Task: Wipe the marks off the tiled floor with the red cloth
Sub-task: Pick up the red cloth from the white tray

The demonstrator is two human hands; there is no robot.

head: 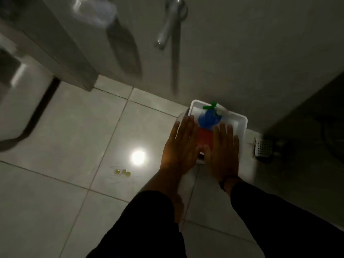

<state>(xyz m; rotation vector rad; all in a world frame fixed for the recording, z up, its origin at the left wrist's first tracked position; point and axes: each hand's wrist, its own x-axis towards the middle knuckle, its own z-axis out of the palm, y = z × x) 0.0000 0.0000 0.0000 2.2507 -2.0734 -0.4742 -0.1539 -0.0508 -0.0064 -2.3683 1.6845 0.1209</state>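
A red cloth lies folded in a white tray on the tiled floor by the wall. A blue spray bottle with a green nozzle stands in the tray behind the cloth. My left hand and my right hand hover flat above the tray, fingers spread, one on each side of the cloth, holding nothing. Small yellowish marks with faint streaks sit on the floor tile left of my hands.
A white toilet stands at the left. A metal floor drain lies right of the tray. A chrome tap hangs on the wall above. A bright light reflection shows on the tile.
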